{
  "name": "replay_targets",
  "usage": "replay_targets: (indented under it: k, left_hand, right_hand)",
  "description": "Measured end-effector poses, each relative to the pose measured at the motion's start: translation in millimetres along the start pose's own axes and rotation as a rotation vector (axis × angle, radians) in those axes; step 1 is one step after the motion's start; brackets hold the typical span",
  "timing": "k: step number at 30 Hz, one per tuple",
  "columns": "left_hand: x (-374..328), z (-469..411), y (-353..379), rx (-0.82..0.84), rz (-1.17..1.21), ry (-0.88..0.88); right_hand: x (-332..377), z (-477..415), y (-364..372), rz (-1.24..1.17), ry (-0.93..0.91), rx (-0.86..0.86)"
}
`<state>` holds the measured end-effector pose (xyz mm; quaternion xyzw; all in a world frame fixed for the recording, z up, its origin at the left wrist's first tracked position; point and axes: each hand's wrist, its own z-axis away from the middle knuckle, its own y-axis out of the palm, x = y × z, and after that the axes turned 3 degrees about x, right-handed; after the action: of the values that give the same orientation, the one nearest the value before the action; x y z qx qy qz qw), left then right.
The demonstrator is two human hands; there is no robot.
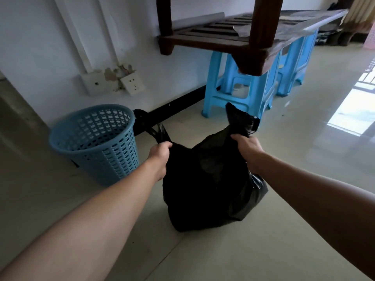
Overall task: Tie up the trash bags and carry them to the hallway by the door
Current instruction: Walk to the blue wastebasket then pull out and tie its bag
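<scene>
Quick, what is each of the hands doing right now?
Left hand: grips one gathered corner of the black plastic trash bag.
Right hand: grips the bag's other gathered corner.

Dim daylight from the right glares on the glossy floor (345,114); wide-angle edges bend, slight motion blur.

blue mesh bin (113,159) upright | blue stools (260,92) under dark wooden table (203,40) | tilted wall socket (133,85)

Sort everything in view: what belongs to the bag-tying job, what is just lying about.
Job: black plastic trash bag; left hand and right hand, each gripping a top corner.
Lying about: blue perforated plastic wastebasket; light-blue plastic stools; dark wooden slatted bench.
</scene>
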<state>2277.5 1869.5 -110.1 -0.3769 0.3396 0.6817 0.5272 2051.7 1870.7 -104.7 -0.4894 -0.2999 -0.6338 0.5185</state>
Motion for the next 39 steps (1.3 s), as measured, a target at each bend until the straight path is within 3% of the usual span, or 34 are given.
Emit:
replay_targets:
  k: [3, 6, 13, 18, 25, 28, 30, 32, 35, 39]
  left_hand:
    - [-15, -2, -8, -0.016, 0.321, -0.013]
    - [-24, 4, -12, -0.042, 0.460, -0.015]
    - [-28, 15, -25, -0.030, 0.493, -0.025]
    - [-33, 17, -50, 0.189, 0.529, 0.009]
    - [-23, 12, -52, 0.168, 0.461, -0.036]
    - [-21, 16, -56, 0.185, 0.354, -0.024]
    - [-14, 17, -55, 0.188, 0.137, -0.052]
    - [0, 15, -49, 0.071, -0.080, -0.077]
    - [21, 6, -46, -0.051, -0.143, -0.061]
    - [29, 15, -49, 0.163, -0.201, -0.175]
  right_hand:
    - [10, -1, -6, -0.208, 0.070, -0.010]
    - [15, 1, -4, -0.398, 0.147, 0.035]
    - [8, 5, 7, -0.710, 0.275, 0.200]
    - [-13, 17, 6, -0.713, 0.289, 0.401]
    - [-33, 30, 18, -0.594, 0.353, 0.586]
    - [-34, 29, 22, -0.620, 0.369, 0.544]
    - [-33, 29, 24, -0.680, 0.377, 0.485]
    - [-37, 28, 30, -0.722, 0.389, 0.438]
    - [-48, 30, 35, -0.682, 0.368, 0.369]
    - [-61, 39, 27, -0.317, 0.132, 0.428]
